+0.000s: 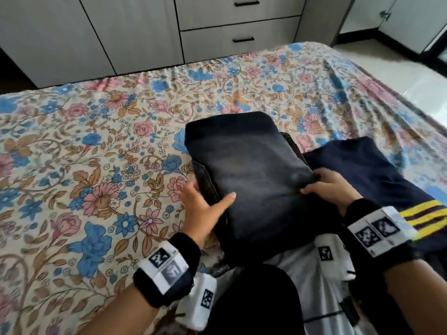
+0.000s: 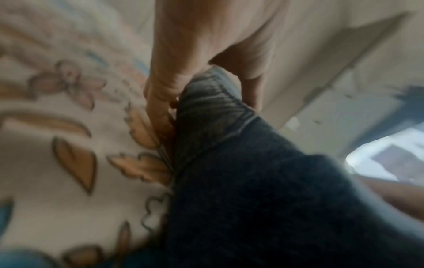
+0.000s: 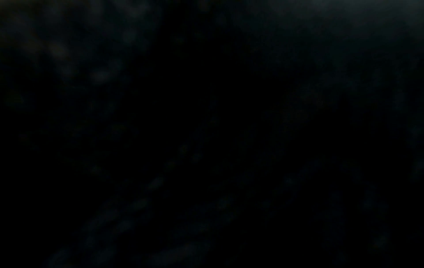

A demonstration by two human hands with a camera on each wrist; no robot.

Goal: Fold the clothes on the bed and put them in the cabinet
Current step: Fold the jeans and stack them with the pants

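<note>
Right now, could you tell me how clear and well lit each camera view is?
Head view: bright daylight, mostly sharp, with the left hand slightly smeared on the folded jeans. Left wrist view: heavily blurred. Right wrist view: almost wholly black, showing nothing.

Shiny pale floor [image 1: 399, 76] right of the scene, a glazed door [image 1: 435, 42] (dark-framed) beyond it
</note>
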